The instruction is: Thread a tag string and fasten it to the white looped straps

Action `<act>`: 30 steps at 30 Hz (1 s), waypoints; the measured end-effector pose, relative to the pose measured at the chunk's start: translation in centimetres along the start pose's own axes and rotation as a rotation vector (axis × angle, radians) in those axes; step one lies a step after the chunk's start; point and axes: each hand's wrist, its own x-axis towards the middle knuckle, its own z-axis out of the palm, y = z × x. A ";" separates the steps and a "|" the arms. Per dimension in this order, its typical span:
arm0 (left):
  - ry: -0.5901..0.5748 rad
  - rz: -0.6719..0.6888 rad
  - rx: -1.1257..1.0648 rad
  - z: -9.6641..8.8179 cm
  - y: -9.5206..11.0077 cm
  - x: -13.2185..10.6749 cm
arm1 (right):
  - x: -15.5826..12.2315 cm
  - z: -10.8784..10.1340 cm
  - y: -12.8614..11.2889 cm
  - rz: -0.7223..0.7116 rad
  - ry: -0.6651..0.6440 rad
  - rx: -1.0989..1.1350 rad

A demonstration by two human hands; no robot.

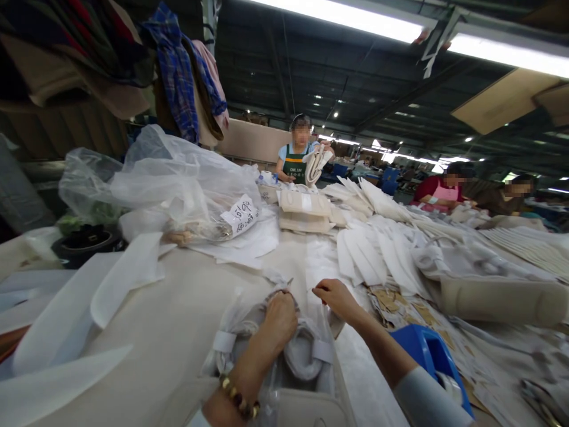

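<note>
My left hand [280, 317] is closed in a fist on the top of a clear plastic bag [242, 323] that holds white shoes with straps [306, 356]. My right hand [336, 296] is just to its right, fingers pinched together at the bag's open edge. The bag sits in front of me on a cream table [178, 320], partly over a cream box [306, 409] near the bottom edge. A beaded bracelet [240, 400] is on my left wrist.
A blue tape dispenser [427, 353] sits by my right forearm. White sheets [364, 255] and a cream tray [498, 296] lie to the right, bulging plastic bags [178, 184] at left. A person in a green apron [296, 157] stands across; two more sit far right.
</note>
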 end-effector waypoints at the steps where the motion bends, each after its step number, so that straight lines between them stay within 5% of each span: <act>1: -0.001 -0.014 0.007 -0.1 0.0 -0.2 | 0.5 0.3 -0.1 0.016 -0.069 -0.010; 6: -0.026 -0.079 -0.012 -1.0 0.6 -0.4 | 2.4 1.4 -0.4 0.076 -0.432 0.102; 10: -0.035 -0.097 -0.046 -1.5 0.9 -0.2 | 2.6 1.9 -0.4 0.087 -0.557 0.281; 19: 0.006 -0.156 -0.031 -0.8 0.3 0.3 | 1.9 2.0 -1.1 0.064 -0.585 0.371; 30: 0.131 -0.156 -0.242 -1.0 0.6 -0.5 | 2.4 0.0 -2.6 -0.092 -0.451 -0.253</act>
